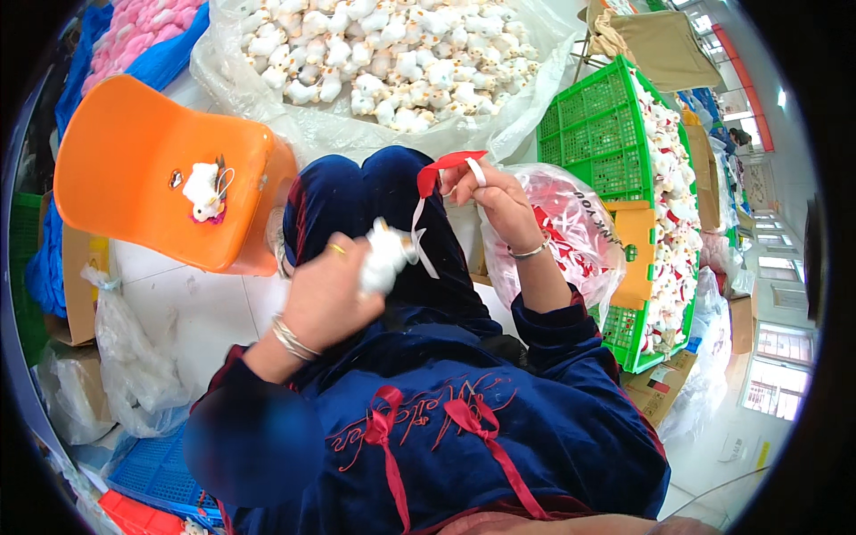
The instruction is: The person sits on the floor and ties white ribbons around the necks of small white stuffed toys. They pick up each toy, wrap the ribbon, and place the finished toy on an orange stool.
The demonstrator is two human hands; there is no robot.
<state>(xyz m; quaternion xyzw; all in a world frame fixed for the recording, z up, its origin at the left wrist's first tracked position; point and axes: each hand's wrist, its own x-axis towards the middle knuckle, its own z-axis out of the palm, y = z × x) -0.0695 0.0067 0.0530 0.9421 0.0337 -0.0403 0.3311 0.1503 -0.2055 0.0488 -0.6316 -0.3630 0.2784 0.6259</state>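
Observation:
My left hand (325, 294) is closed round a small white plush toy (385, 256) with orange-brown marks, held above my lap; the toy is a little blurred. To its right, my right hand (486, 187) pinches a red piece of fabric (435, 169) with white ribbon on it. One ribbon end hangs down toward the toy, and another part lies across my fingers. Beside my right forearm stands a clear plastic bag (571, 223) filled with red and white pieces like the one I hold.
An orange chair (116, 169) at the left bears another white plush toy (205, 192). Ahead, a big clear plastic sack (214, 80) holds a heap of white plush toys. A green crate (584, 125) full of toys with red parts stands at the right. Plastic bags (134, 339) lie at the left.

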